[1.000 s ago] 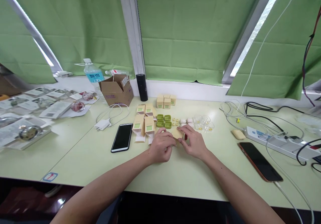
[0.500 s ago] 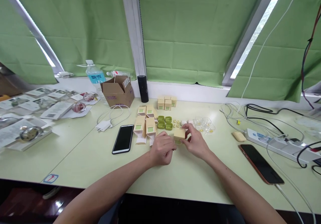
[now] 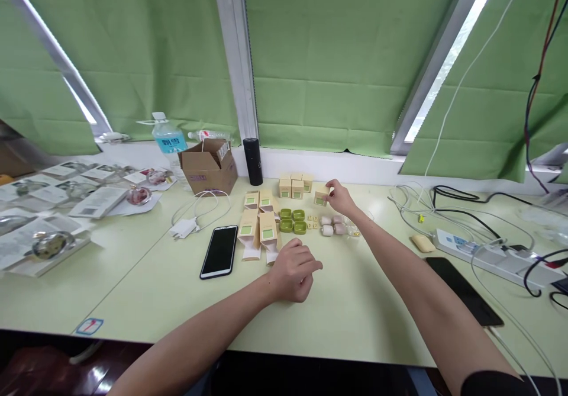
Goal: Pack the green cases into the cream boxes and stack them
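My right hand (image 3: 341,198) pinches a small pale-yellow box (image 3: 320,199) with a green label, just right of a cluster of similar small boxes (image 3: 296,187) at the back. My left hand (image 3: 293,270) rests curled near the table's front, one finger jutting right and nothing visible in it. Left of it lie several opened cartons (image 3: 248,230) with white flaps out. Between the hands are several green square trays (image 3: 286,226), tiny yellow pieces (image 3: 312,222) and pale pink and white plugs (image 3: 333,225). Clear plastic pieces (image 3: 354,230) are partly hidden by my right forearm.
A dark-screened phone (image 3: 219,251) and a white charger (image 3: 183,228) lie left. Behind stand a cardboard box (image 3: 208,168), a black cylinder (image 3: 252,161) and a water bottle (image 3: 170,140). Another phone (image 3: 464,289), a power strip (image 3: 492,257) and tangled cables are right.
My right hand has carried the small box away from my left hand toward the back, beside the small-box cluster. The pink and white plugs are now uncovered. My left hand stays near the front.
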Demonstrator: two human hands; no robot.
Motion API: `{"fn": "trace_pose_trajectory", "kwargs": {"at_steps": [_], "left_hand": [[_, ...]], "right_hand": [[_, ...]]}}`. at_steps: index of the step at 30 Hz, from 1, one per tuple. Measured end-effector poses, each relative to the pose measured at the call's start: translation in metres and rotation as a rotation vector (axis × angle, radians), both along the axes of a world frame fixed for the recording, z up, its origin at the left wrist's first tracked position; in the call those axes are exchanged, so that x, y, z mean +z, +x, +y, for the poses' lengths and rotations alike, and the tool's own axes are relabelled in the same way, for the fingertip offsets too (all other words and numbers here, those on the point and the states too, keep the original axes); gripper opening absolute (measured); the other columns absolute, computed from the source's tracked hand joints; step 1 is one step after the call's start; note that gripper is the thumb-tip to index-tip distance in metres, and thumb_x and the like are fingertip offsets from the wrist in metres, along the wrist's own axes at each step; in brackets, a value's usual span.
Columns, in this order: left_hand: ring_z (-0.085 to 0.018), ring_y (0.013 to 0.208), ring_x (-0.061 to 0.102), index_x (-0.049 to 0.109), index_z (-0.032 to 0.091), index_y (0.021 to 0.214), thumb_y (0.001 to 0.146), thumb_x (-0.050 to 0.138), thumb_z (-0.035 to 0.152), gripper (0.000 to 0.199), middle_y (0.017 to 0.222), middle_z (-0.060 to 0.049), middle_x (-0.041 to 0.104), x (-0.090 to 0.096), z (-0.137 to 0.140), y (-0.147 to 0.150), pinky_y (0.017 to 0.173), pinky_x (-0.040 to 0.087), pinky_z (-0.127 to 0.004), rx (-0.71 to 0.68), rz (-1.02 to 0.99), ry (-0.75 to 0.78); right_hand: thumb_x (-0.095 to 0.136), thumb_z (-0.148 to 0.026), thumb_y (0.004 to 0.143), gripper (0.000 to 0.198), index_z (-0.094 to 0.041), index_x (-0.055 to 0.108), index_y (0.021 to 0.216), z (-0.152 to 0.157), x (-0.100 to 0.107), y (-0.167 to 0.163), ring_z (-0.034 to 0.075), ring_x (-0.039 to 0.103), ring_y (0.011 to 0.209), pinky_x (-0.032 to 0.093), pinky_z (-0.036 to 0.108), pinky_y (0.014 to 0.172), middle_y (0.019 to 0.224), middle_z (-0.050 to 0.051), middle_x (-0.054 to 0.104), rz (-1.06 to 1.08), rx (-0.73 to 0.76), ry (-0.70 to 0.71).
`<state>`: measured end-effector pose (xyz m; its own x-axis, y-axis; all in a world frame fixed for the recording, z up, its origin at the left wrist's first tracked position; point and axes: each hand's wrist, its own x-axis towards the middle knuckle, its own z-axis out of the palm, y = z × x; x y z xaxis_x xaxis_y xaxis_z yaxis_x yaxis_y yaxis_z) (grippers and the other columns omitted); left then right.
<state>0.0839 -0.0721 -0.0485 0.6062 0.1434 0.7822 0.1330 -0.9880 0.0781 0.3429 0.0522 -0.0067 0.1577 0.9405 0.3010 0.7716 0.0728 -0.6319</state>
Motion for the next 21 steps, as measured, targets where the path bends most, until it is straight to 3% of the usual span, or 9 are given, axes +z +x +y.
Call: {"fn": "trace_pose_trajectory", "kwargs": {"at_steps": [6, 9, 12, 14, 18, 21], "left_hand": [[-0.017, 0.058, 0.05, 0.06, 0.02, 0.088, 0.067, 0.05, 0.005, 0.027, 0.063, 0.0, 0.063, 0.0, -0.001, 0.0, 0.064, 0.031, -0.036, -0.006, 0.007, 0.01], [-0.017, 0.058, 0.049, 0.061, 0.02, 0.088, 0.067, 0.051, 0.006, 0.027, 0.063, -0.001, 0.062, 0.0, -0.001, 0.0, 0.064, 0.03, -0.036, 0.003, 0.014, 0.015], [-0.017, 0.058, 0.049, 0.061, 0.02, 0.089, 0.068, 0.051, 0.005, 0.028, 0.062, -0.001, 0.062, 0.0, 0.0, 0.0, 0.064, 0.03, -0.036, 0.008, 0.014, 0.016], [-0.017, 0.059, 0.05, 0.061, 0.02, 0.089, 0.068, 0.051, 0.005, 0.028, 0.063, -0.001, 0.063, 0.0, 0.0, 0.0, 0.064, 0.03, -0.036, 0.01, 0.014, 0.013], [-0.017, 0.059, 0.051, 0.062, 0.02, 0.089, 0.068, 0.051, 0.005, 0.027, 0.063, -0.001, 0.062, -0.001, 0.0, 0.001, 0.065, 0.031, -0.036, 0.021, 0.028, 0.011], [-0.017, 0.059, 0.051, 0.062, 0.02, 0.089, 0.068, 0.051, 0.006, 0.027, 0.063, -0.001, 0.063, 0.0, 0.0, 0.001, 0.065, 0.032, -0.036, 0.021, 0.026, 0.013]], "right_hand": [[0.062, -0.014, 0.079, 0.03, -0.023, 0.054, 0.107, 0.043, -0.022, -0.011, 0.02, 0.059, 0.075, 0.048, 0.033, 0.073, 0.085, 0.001, 0.063, -0.001, 0.019, -0.017], [0.056, -0.01, 0.082, 0.035, -0.021, 0.053, 0.115, 0.052, -0.03, -0.018, 0.022, 0.061, 0.085, 0.05, 0.037, 0.081, 0.106, 0.008, 0.065, -0.017, 0.03, 0.013], [0.05, -0.01, 0.086, 0.042, -0.018, 0.049, 0.128, 0.052, -0.039, -0.021, 0.021, 0.063, 0.088, 0.052, 0.039, 0.087, 0.13, 0.017, 0.056, -0.034, 0.015, 0.036], [0.049, -0.011, 0.088, 0.04, -0.017, 0.051, 0.128, 0.049, -0.044, -0.02, 0.021, 0.063, 0.088, 0.052, 0.039, 0.087, 0.134, 0.019, 0.052, -0.052, 0.004, 0.03], [0.052, -0.01, 0.089, 0.03, -0.019, 0.064, 0.114, 0.041, -0.051, -0.019, 0.023, 0.065, 0.099, 0.052, 0.037, 0.093, 0.123, 0.013, 0.06, -0.104, 0.031, -0.015], [0.051, -0.006, 0.089, 0.037, -0.021, 0.068, 0.118, 0.04, -0.049, -0.022, 0.023, 0.064, 0.112, 0.05, 0.035, 0.1, 0.127, 0.011, 0.064, -0.139, 0.061, -0.044]]}}
